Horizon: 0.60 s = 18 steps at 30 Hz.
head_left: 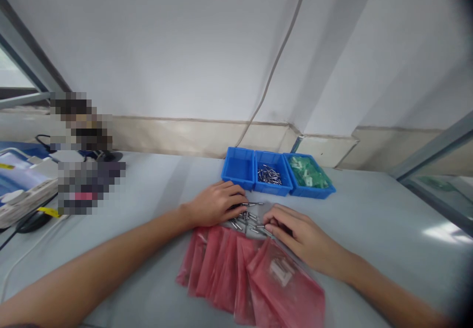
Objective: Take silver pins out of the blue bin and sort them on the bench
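Note:
My left hand [216, 205] lies palm down on the table, thumb and fingers apart at the edge of a loose pile of small silvery metal pins [244, 218]. One pin lies by its fingertips. On the other side of the pile is my right hand [291, 227], with thumb and index finger pinched together close to several pins. What sits in that pinch is too small to make out. Below both hands, red-tinted plastic bags [221, 264] are fanned out, overlapping. Small white pieces [282, 271] show through the rightmost bag.
Behind the hands, three blue bins stand side by side: a left bin [238, 166], a middle bin [272, 188] with metal pins, and a right bin [314, 193] holding green bags with white pieces. A power strip [31, 197] and cables lie left, near a blurred-out person.

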Each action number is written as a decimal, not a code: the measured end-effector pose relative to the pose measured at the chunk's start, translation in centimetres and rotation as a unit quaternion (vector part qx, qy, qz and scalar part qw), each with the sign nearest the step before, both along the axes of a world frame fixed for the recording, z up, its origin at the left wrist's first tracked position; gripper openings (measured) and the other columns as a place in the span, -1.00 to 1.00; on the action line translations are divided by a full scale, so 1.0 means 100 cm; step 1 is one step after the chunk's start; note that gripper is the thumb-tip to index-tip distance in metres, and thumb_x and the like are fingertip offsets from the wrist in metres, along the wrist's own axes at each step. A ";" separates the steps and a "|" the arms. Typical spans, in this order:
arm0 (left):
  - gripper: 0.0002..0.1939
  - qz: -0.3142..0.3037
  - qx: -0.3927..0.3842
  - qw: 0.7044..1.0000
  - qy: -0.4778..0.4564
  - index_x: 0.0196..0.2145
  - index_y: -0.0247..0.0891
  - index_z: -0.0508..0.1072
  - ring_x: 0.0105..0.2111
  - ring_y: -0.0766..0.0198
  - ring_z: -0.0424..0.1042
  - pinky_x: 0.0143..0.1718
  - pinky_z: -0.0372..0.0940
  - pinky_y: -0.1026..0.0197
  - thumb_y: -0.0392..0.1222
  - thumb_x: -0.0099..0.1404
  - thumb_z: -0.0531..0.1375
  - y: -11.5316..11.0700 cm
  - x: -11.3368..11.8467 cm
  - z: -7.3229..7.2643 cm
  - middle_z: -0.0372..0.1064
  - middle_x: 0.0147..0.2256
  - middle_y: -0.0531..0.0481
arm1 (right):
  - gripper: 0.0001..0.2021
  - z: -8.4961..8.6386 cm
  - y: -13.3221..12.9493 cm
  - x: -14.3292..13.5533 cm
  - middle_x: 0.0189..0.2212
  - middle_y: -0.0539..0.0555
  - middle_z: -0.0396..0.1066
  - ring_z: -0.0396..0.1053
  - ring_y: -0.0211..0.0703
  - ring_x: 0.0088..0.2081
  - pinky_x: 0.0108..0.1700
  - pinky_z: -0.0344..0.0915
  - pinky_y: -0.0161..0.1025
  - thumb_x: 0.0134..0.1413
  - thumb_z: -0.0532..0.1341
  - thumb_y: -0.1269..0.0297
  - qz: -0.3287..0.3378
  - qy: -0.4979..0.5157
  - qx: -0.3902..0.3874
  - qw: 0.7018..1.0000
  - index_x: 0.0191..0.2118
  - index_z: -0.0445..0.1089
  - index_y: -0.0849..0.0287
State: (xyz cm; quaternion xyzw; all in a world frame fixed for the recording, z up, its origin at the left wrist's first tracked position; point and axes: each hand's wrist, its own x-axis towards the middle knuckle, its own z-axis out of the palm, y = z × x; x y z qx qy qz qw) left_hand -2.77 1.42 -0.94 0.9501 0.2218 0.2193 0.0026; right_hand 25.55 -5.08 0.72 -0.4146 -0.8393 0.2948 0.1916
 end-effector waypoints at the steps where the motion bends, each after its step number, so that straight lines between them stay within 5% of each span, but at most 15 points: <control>1: -0.66 0.000 0.000 1.000 0.000 0.05 -0.26 0.53 0.01 0.12 0.50 0.11 0.38 0.06 -0.03 0.64 0.05 0.000 0.000 0.000 0.51 0.03 -0.15 | -0.81 0.000 0.000 0.000 -0.14 0.01 0.49 0.44 -0.08 -0.11 -0.02 0.35 -0.14 0.55 0.09 0.16 -0.001 0.000 0.000 1.000 -0.10 0.42 0.00; 18: -0.67 0.002 -0.001 1.000 0.003 0.05 -0.27 0.54 0.01 0.12 0.50 0.11 0.37 0.05 -0.04 0.63 0.07 0.000 0.000 0.000 0.51 0.03 -0.14 | -0.78 0.000 0.000 0.000 -0.15 0.03 0.51 0.46 -0.05 -0.14 -0.05 0.38 -0.14 0.55 0.08 0.12 -0.002 -0.001 0.009 1.000 -0.10 0.43 0.01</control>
